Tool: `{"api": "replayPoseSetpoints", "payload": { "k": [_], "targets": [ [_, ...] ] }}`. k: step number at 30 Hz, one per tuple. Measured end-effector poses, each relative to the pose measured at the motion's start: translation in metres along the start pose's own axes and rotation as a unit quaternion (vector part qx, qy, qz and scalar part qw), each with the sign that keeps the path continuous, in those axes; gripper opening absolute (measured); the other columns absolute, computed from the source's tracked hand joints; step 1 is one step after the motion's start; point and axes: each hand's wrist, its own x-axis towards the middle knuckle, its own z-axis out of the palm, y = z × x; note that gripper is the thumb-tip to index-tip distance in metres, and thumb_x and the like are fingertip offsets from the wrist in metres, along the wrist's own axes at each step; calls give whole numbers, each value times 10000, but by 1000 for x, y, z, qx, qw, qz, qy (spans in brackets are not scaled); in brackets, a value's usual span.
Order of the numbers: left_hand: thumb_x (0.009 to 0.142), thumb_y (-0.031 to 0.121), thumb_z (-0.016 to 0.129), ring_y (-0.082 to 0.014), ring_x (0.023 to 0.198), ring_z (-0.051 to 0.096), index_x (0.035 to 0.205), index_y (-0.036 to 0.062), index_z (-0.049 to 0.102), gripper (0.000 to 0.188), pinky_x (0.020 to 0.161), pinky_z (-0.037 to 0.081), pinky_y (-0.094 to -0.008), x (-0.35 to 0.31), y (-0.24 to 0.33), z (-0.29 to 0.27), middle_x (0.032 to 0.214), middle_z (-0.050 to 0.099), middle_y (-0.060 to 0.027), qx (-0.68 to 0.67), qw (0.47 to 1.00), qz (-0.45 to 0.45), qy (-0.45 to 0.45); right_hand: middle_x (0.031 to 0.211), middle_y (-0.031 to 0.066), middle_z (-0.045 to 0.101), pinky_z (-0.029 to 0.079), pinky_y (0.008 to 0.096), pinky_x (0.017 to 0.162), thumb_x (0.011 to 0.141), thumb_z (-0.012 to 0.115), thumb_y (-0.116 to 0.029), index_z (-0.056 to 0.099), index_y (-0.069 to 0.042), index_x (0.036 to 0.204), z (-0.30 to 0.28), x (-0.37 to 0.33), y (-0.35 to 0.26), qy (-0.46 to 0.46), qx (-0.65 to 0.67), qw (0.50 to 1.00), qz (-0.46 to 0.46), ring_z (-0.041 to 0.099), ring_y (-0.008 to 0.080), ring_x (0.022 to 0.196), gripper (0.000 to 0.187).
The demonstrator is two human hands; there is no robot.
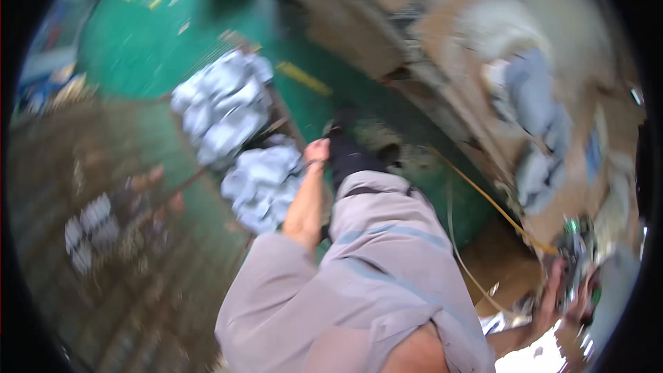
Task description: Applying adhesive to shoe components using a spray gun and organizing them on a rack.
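The picture is blurry. The right hand (568, 290) sits at about four o'clock, near the edge. Its fingers are wrapped around a small tool (574, 249) with green and shiny parts. The tool points up toward one o'clock from the hand. A thin yellow cord (483, 197) runs from it toward eleven o'clock, over the green floor (138, 48).

The left hand (318, 150) is near the middle, with the bare arm stretched toward twelve o'clock. I cannot tell if it is open or closed. It is just beside a pile of grey-white bundles (266, 183) at nine o'clock from it. The left hand is much nearer to them. More bundles (221, 103) lie up at eleven o'clock. Brown boxes (345, 21) stand at twelve o'clock.
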Motion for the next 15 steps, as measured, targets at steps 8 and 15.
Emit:
{"api": "replayPoseSetpoints", "payload": {
  "k": [8, 15],
  "targets": [
    [1013, 295, 617, -108, 468, 390, 808, 118, 532, 283, 388, 318, -281, 27, -12, -37, 623, 441, 35, -262, 956, -74, -112, 936, 35, 659, 482, 265, 789, 882, 684, -39, 592, -11, 1391, 8, -9, -49, 89, -64, 994, 7, 592, 121, 836, 519],
    [1001, 511, 493, -325, 1001, 686, 1115, 122, 719, 464, 873, 546, -494, 55, -12, -74, 1101, 730, -135, 58, 991, 99, -68, 1095, 99, 696, 502, 279, 886, 910, 652, -7, 568, -7, 1413, -3, -37, -82, -56, 79, 995, 16, 644, 154, 979, 510]
  ]
}}
